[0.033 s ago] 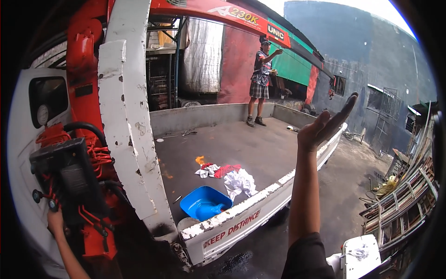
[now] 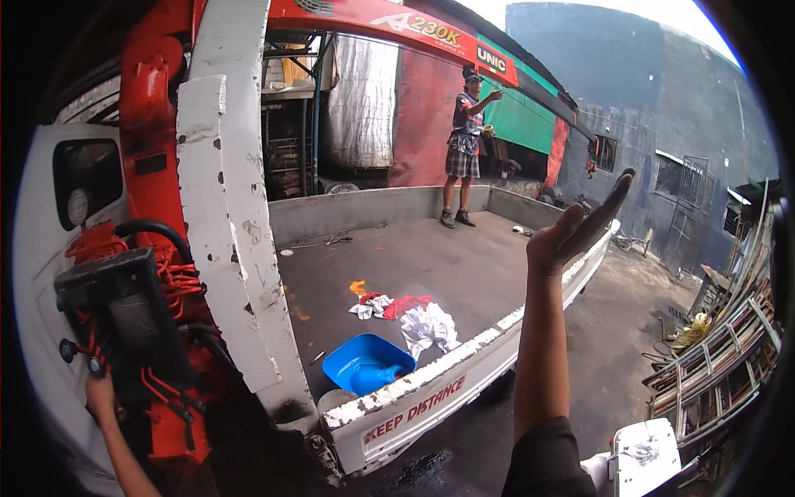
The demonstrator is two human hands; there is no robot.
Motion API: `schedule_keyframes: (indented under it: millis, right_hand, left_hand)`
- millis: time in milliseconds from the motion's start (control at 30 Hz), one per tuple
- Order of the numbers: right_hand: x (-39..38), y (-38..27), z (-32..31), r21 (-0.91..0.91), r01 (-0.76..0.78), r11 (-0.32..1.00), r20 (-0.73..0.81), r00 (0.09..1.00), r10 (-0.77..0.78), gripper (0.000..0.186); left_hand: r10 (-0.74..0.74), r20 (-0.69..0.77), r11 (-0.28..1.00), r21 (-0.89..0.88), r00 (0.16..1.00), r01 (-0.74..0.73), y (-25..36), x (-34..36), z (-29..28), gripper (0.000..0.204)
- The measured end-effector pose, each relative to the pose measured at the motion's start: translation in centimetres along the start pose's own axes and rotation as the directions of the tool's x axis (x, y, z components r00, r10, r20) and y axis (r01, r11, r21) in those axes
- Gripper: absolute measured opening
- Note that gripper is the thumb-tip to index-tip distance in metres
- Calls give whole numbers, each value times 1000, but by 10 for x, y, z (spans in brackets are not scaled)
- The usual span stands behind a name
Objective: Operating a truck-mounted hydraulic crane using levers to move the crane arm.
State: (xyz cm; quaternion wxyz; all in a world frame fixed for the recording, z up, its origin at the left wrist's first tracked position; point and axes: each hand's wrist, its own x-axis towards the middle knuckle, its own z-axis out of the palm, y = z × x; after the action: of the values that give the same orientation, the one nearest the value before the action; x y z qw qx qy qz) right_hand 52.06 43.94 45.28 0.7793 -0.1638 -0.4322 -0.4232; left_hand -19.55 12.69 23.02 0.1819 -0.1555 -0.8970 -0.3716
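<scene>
the person's left hand (image 2: 101,398) is reaching to the lower left, touching a black knob (image 2: 95,365) on a red-and-black crane control unit (image 2: 128,311); its fingers are partly hiding, so whether that grip is closing on the knob cannot be told. the right hand (image 2: 571,236) is rising, its grip spreading flat and holding nothing. between the arms, a truck bed (image 2: 464,265) is carrying a blue basin (image 2: 354,349) near the close edge, with a white cloth (image 2: 429,326) and a red-and-white cloth (image 2: 404,306) lying beside it. at the bed's far side, another person (image 2: 465,120) is standing, lifting one arm. a red boom (image 2: 364,23) is stretching overhead.
</scene>
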Motion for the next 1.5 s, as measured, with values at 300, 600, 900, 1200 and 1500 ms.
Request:
schedule_keyframes:
  millis: [300, 600, 900, 1200, 1500]
  right_hand:
    - [19, 28, -2, -59, -54, 997, -234, 971, 39, 66]
    - [-84, -66, 43, 125, -74, 989, 14, 997, 73, 73]
    - [-80, -79, 45, 229, -35, 973, 53, 998, 23, 72]
    - [-76, -108, 63, 217, -72, 973, -82, 992, 91, 70]
    - [-153, -92, -10, 273, -494, 825, 402, 838, 369, 46]
  left_hand:
    - [-6, -54, 995, 98, 998, 11, -16, 14, 17, 47]
    - [34, -44, 996, 80, 998, -31, -32, 21, 27, 42]
    - [47, -32, 999, -13, 998, -48, -26, 26, 33, 43]
    - [57, -63, 997, -56, 996, -60, -17, 17, 24, 38]
    - [63, -70, 997, -41, 996, -66, -42, 15, 23, 37]
